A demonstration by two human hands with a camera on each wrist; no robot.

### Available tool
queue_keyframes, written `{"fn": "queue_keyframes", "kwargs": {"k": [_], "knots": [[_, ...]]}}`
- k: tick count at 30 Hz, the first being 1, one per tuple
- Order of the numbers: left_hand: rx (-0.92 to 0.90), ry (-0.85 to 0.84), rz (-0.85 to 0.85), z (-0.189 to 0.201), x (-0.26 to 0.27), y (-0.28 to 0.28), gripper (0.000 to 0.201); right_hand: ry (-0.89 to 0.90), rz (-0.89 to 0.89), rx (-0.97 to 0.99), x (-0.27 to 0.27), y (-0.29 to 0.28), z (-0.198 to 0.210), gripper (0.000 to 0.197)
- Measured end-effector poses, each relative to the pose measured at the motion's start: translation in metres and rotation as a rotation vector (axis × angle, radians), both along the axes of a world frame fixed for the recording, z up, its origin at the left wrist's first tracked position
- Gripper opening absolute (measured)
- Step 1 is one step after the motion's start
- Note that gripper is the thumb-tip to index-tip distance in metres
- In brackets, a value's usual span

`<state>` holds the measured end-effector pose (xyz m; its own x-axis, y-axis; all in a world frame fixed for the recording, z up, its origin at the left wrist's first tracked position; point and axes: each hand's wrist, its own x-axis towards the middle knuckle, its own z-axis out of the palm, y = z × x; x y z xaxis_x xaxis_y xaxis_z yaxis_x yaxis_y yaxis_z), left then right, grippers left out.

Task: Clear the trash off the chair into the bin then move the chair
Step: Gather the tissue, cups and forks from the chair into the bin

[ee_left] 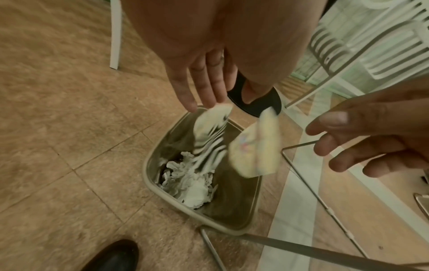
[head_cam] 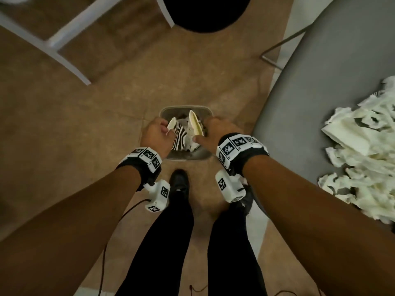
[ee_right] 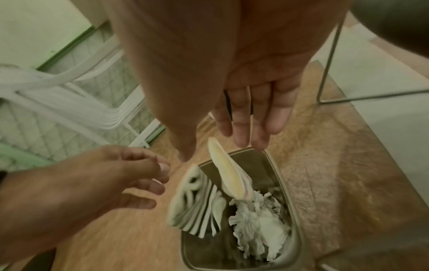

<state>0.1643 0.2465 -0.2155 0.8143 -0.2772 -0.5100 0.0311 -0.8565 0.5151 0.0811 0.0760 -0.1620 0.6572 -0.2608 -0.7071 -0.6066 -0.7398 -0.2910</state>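
A small beige bin (head_cam: 186, 156) stands on the floor between my feet and holds crumpled white paper (ee_right: 257, 220). Both hands hang just above it. My left hand (head_cam: 157, 133) has its fingers straight (ee_left: 204, 88), and a black-and-white striped paper (ee_left: 209, 135) drops from its fingertips. Beside it, my right hand (head_cam: 213, 131) points straight fingers (ee_right: 250, 117) down, with a pale yellow paper (ee_right: 227, 172) falling below them. Neither hand grips anything. The grey chair seat (head_cam: 310, 103) at the right carries a pile of torn white paper (head_cam: 363, 157).
The chair's thin metal legs (ee_left: 325, 201) stand right beside the bin. A white frame (head_cam: 64, 39) and a round black seat (head_cam: 203, 13) lie ahead on the tiled floor. Stacked white plastic chairs (ee_right: 69, 102) stand further off. My black shoes (head_cam: 179, 182) are just behind the bin.
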Motion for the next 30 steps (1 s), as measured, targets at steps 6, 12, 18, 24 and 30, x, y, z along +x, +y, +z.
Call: {"fn": "queue_keyframes", "kwargs": {"k": [6, 12, 18, 24, 30], "knots": [[0.003, 0.022, -0.184, 0.02, 0.001, -0.041, 0.015, 0.003, -0.073, 0.09, -0.014, -0.032, 0.025, 0.033], [-0.088, 0.028, -0.419, 0.074, -0.026, -0.128, 0.016, -0.208, -0.228, 0.11, -0.067, -0.094, 0.075, 0.03], [-0.212, -0.043, -0.812, 0.101, -0.107, -0.238, 0.019, -0.271, -0.517, 0.032, -0.169, -0.172, 0.1, 0.023], [-0.08, -0.197, -1.257, 0.093, -0.188, -0.309, 0.059, -0.297, -0.602, -0.083, -0.268, -0.229, 0.114, 0.031], [0.005, -0.501, -1.186, 0.092, -0.206, -0.331, 0.031, -0.227, -0.602, -0.424, -0.323, -0.262, 0.113, 0.066]]}}
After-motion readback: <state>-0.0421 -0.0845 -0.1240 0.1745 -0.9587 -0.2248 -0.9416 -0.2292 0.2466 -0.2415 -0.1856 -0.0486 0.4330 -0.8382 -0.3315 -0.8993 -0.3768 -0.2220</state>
